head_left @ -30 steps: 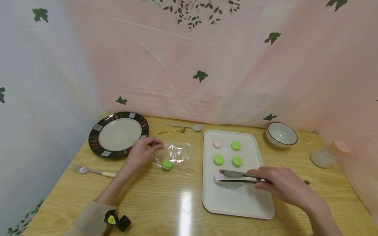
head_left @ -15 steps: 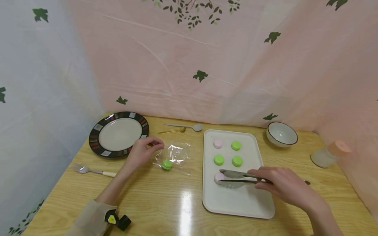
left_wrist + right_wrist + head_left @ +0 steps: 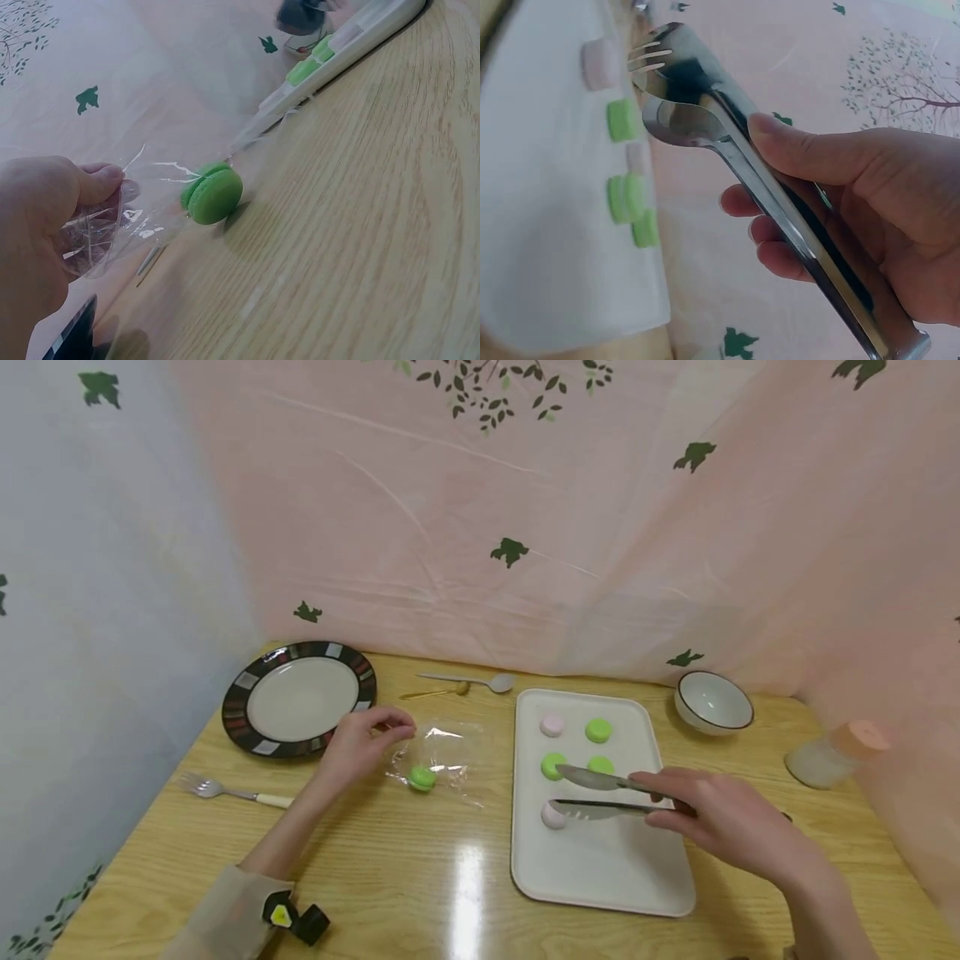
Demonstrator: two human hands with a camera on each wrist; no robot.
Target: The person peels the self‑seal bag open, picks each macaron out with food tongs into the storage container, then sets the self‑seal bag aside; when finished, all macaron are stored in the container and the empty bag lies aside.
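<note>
My left hand [image 3: 360, 747] pinches the edge of a clear plastic bag [image 3: 450, 747] lying on the table. A green macaron [image 3: 216, 196] is at the bag; I cannot tell whether it is fully inside. My right hand [image 3: 738, 827] grips metal tongs [image 3: 780, 214], one end spoon-shaped, the other with slots. In the head view the tongs' ends stand apart above a white tray [image 3: 600, 881]. The lower end overlaps the nearest pink macaron [image 3: 552, 816]; contact is unclear. Further back on the tray are another pink macaron [image 3: 552, 725] and green macarons [image 3: 598, 730].
A dark-rimmed plate [image 3: 303, 697] stands back left, with a fork [image 3: 225, 791] in front of it. A spoon [image 3: 501, 682] and a small gold utensil [image 3: 435, 692] lie at the back. To the right are a bowl [image 3: 714, 702] and an orange-capped jar [image 3: 836, 753].
The tongs' ends have spread apart and lifted off the nearest pink macaron's sides; that macaron stays on the tray. My left hand holds nearly the same place.
</note>
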